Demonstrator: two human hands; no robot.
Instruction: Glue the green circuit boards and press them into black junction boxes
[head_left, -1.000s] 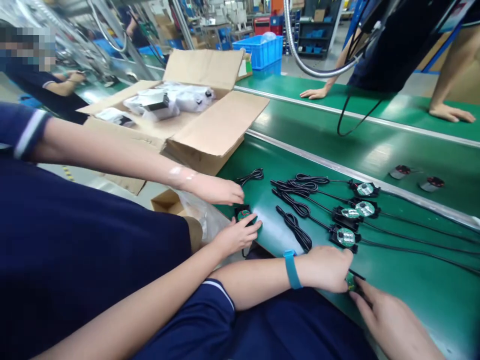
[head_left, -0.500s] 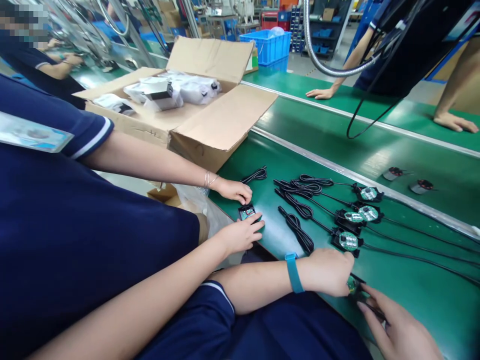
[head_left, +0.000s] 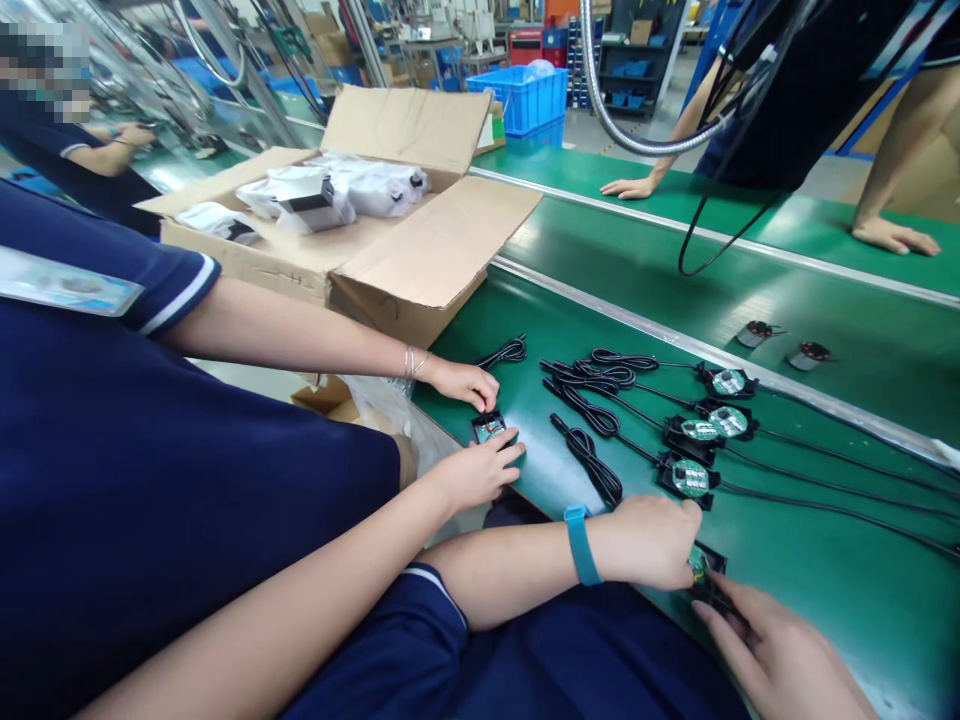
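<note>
My left hand, with a teal band at the wrist, is closed, its fingertips hidden beside a small green circuit board with yellow wires. That board sits in a black plastic housing, which my right hand grips between thumb and fingers from the near right. Just beyond my hands lies a similar housing with a round circuit board; another round board and more like it lie behind, with black cables attached. A coiled black cable rests left of them.
To my left a co-worker's two hands work at another housing. An open cardboard box with wrapped items stands behind. Two small motor-like cylinders lie past the metal rail. Across, another person's hand rests on the bench.
The whole view has shifted slightly. My hands stay at the housing, and a little more of it shows between them. The co-worker's hands barely differ.
</note>
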